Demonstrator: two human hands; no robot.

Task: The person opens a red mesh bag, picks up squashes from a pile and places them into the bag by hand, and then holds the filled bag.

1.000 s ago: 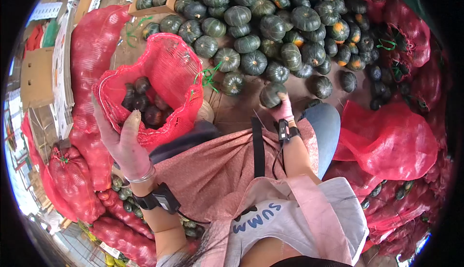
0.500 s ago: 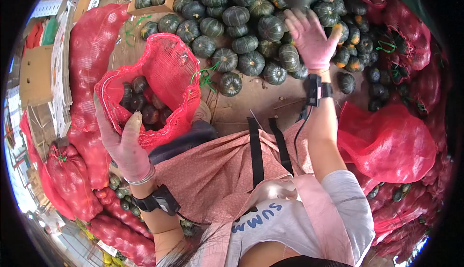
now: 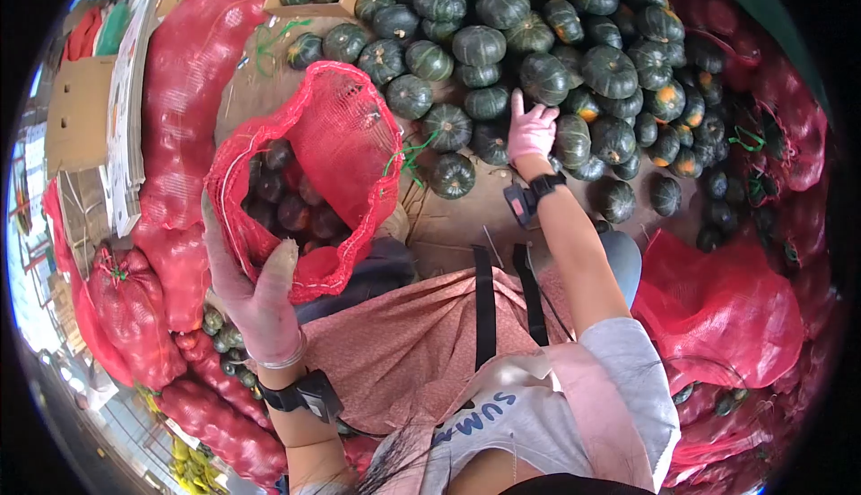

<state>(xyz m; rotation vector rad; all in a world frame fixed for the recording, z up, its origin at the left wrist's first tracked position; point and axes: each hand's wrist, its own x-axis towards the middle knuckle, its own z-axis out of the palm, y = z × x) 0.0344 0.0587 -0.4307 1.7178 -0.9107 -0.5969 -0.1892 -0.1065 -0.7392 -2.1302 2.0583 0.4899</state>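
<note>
My left hand (image 3: 256, 302), in a pale glove, grips the near rim of an open red mesh sack (image 3: 345, 127), thumb inside the rim. Several dark squashes (image 3: 291, 212) lie inside the sack. My right hand (image 3: 533, 134), in a pink glove, reaches into the near side of a large pile of green squashes (image 3: 610, 72). Its fingers are apart and touch or lie close beside a dark green squash (image 3: 544, 79); no squash is held in it.
Filled red mesh sacks (image 3: 193, 91) line the left, with more at the right. An empty-looking red mesh sack (image 3: 717, 307) lies right of my knee. A cardboard box (image 3: 309, 6) holding squashes stands at the upper left, and flattened cartons (image 3: 79, 117) stand at the far left.
My right hand first held a squash near my knee, then was open over the pile beside a blurred squash in the air. Now it is lower and further left. The view has shifted slightly.
</note>
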